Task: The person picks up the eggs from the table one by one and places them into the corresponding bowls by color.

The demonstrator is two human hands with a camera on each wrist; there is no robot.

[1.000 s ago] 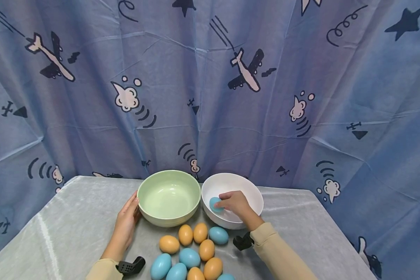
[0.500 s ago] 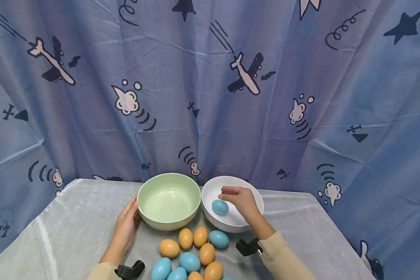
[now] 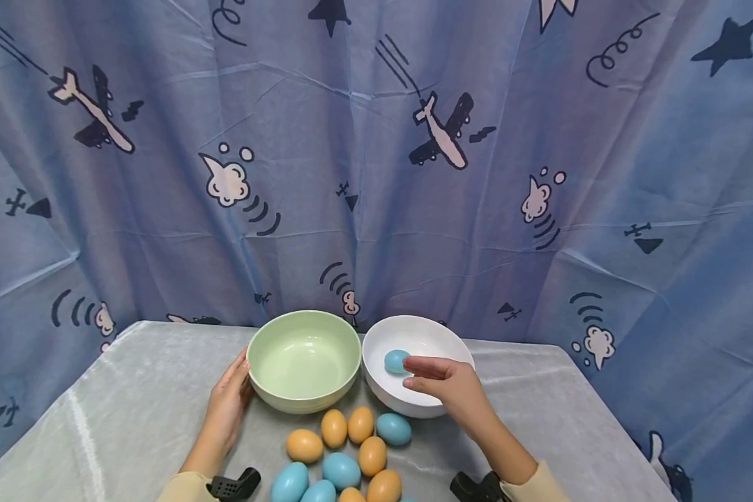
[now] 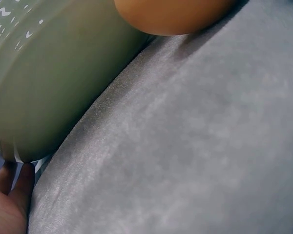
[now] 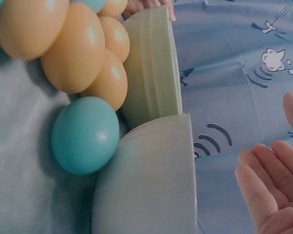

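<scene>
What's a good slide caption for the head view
Left hand against a round pale-green bowl, right hand above a round white bowl containing an oval blue egg.

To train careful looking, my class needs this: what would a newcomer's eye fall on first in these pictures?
Probably the blue airplane-print curtain filling the background. Then orange eggs and blue eggs clustered on the gray table. Behind them, a lone egg lies in the white bowl, over which the right hand hovers.

Blue egg (image 3: 394, 361) freed from a pinch a second ago, now loose in the white bowl (image 3: 429, 341), right of bottom centre, right hand (image 3: 457, 388) drawn back toward the lower right.
</scene>
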